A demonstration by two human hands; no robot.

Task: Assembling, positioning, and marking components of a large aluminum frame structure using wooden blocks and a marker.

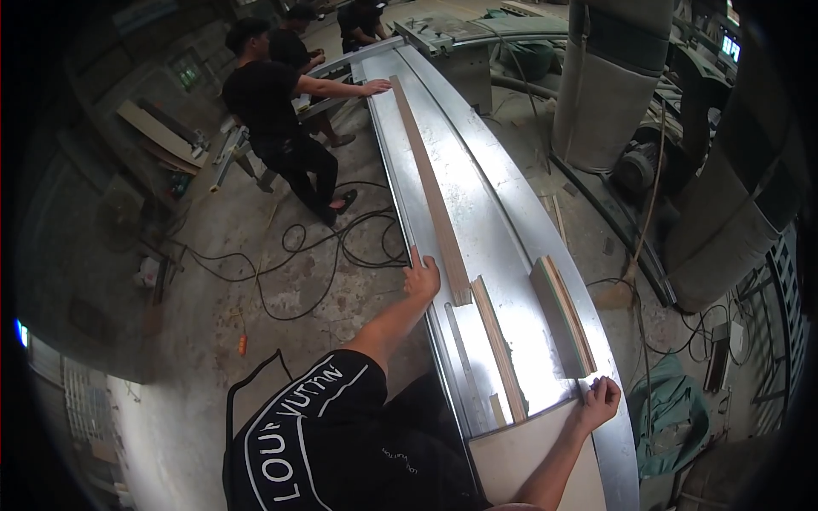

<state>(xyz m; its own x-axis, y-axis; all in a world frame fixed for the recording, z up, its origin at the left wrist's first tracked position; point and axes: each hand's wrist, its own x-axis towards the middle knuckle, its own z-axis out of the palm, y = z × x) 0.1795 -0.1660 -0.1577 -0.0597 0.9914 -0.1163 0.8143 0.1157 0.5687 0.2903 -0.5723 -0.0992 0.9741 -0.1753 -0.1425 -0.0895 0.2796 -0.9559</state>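
Note:
A long metal-topped table (473, 183) stretches away from me. My left hand (421, 274) rests on its left edge, index finger stretched out and apart from the others. A long narrow wooden strip (430, 187) lies lengthwise just beyond it. My right hand (601, 404) is closed at the right side, next to the near end of upright layered plywood strips (567, 311). Whatever its fingers pinch is too small to make out. Between my hands stands another plywood piece (500, 349), edge up. A pale flat board (537, 456) lies closest to me, under my right forearm.
A person in black (285, 119) stands left of the table, one hand touching the strip's far end. Other people work farther back. Black cables (341, 247) loop over the floor. Large duct-like columns (609, 85) and green cloth (669, 413) stand or lie to the right.

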